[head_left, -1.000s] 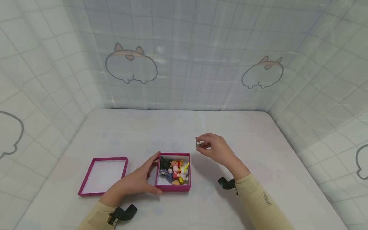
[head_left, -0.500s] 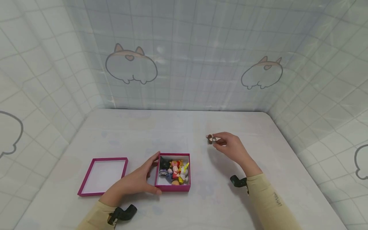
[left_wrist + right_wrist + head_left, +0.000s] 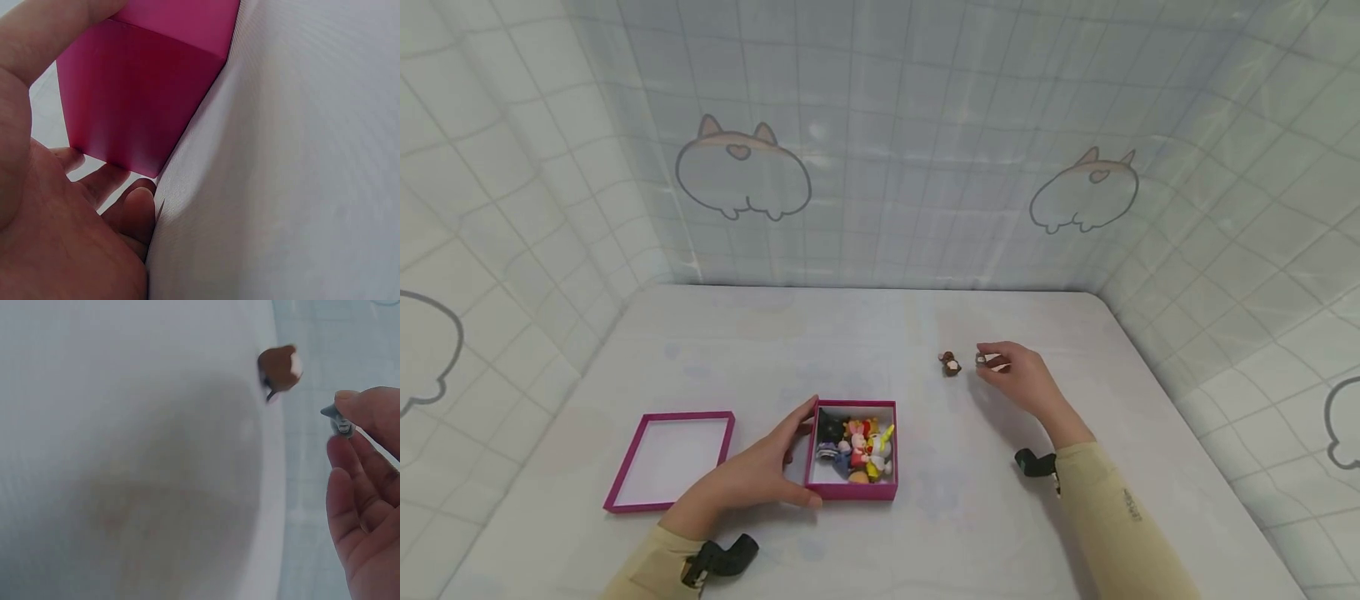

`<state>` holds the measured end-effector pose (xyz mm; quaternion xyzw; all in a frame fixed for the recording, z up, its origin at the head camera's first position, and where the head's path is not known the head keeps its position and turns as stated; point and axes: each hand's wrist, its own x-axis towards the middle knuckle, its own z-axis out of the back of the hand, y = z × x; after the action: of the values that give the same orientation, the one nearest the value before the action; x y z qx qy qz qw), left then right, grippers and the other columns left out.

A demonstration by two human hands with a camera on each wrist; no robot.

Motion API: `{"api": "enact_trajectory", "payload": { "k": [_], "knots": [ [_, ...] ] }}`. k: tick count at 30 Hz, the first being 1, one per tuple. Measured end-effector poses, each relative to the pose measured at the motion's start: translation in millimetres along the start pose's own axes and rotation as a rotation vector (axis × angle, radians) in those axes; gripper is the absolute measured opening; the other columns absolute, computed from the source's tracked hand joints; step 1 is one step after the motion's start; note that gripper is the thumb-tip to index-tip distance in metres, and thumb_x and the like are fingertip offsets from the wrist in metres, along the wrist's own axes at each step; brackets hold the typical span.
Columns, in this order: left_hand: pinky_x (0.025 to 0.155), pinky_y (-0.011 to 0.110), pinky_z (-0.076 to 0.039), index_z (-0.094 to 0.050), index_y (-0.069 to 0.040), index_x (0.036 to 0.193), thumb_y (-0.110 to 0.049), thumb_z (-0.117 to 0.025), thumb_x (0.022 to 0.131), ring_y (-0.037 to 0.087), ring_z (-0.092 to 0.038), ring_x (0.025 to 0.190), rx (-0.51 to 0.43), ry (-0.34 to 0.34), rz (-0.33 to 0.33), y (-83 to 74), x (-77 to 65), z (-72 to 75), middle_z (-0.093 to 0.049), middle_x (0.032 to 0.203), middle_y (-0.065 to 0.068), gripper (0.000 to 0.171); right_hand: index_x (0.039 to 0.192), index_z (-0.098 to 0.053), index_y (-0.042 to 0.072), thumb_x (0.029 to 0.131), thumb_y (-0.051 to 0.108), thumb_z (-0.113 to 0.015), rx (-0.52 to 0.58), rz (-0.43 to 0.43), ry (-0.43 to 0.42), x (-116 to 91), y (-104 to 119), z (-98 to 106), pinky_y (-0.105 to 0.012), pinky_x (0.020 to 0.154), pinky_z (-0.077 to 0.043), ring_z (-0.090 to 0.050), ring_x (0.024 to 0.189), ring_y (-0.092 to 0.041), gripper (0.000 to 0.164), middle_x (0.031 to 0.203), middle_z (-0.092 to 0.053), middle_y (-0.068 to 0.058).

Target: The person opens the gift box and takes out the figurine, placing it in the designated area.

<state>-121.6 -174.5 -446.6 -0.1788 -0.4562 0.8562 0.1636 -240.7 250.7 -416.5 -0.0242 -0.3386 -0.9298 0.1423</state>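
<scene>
A magenta box [image 3: 852,492] without its lid stands on the table, holding several small figurines [image 3: 859,446], among them black, red, yellow and blue ones. My left hand [image 3: 760,471] grips its left side, thumb at the front corner and fingers at the back, as the left wrist view also shows around the magenta wall [image 3: 131,94]. Between thumb and fingertips, my right hand [image 3: 1022,379] pinches a tiny grey figurine [image 3: 341,422] with a pointed end. Just left of that hand, a brown figurine [image 3: 950,364] with a pale patch lies on the table.
The magenta-rimmed lid [image 3: 727,437] lies inside up to the left, partly behind the left forearm. White gridded curtains [image 3: 880,167] with dog drawings enclose the table [image 3: 790,342] at the back and sides.
My right hand has moved right with the grey figurine, passing the brown figurine, which now shows whole on the table. My left hand and the box have stayed put.
</scene>
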Motion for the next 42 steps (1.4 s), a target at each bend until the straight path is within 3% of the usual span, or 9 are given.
{"api": "enact_trajectory", "payload": {
  "k": [6, 14, 32, 42],
  "knots": [
    [0.109, 0.051, -0.037, -0.004, -0.032, 0.159, -0.048, -0.092, 0.062, 0.028, -0.026, 0.144, -0.019, 0.004, 0.003, 0.7, -0.4, -0.5, -0.022, 0.160, 0.003, 0.132, 0.132, -0.063, 0.008, 0.091, 0.014, -0.073, -0.038, -0.059, 0.029, 10.1, -10.7, -2.7, -0.038, 0.070, -0.057, -0.065, 0.101, -0.027, 0.043, 0.123, -0.065, -0.008],
    [0.110, 0.052, -0.035, -0.004, -0.029, 0.159, -0.049, -0.092, 0.061, 0.029, -0.026, 0.144, -0.008, -0.002, 0.001, -0.1, -1.6, -0.8, -0.023, 0.160, 0.004, 0.133, 0.136, -0.061, 0.012, 0.092, 0.021, -0.073, -0.026, -0.139, 0.084, 22.4, -25.2, -5.0, -0.040, 0.080, -0.055, -0.064, 0.104, -0.023, 0.046, 0.126, -0.065, -0.005],
    [0.111, 0.054, -0.033, -0.005, -0.032, 0.159, -0.048, -0.092, 0.061, 0.029, -0.024, 0.145, -0.008, 0.000, 0.011, -1.9, -1.5, -2.1, -0.022, 0.160, 0.003, 0.132, 0.141, -0.055, 0.011, 0.092, 0.020, -0.073, -0.028, -0.154, 0.149, 29.6, -27.6, -10.4, -0.037, 0.082, -0.056, -0.063, 0.110, -0.025, 0.053, 0.132, -0.062, -0.008],
    [0.110, 0.052, -0.035, -0.005, -0.031, 0.159, -0.050, -0.092, 0.061, 0.028, -0.025, 0.145, 0.008, -0.008, -0.007, -1.3, -0.1, -0.6, -0.022, 0.160, 0.002, 0.132, 0.143, -0.053, 0.011, 0.093, 0.018, -0.072, -0.023, -0.158, 0.168, 31.9, -23.5, -9.6, -0.037, 0.082, -0.056, -0.063, 0.110, -0.025, 0.054, 0.126, -0.064, -0.007]
  ]
}}
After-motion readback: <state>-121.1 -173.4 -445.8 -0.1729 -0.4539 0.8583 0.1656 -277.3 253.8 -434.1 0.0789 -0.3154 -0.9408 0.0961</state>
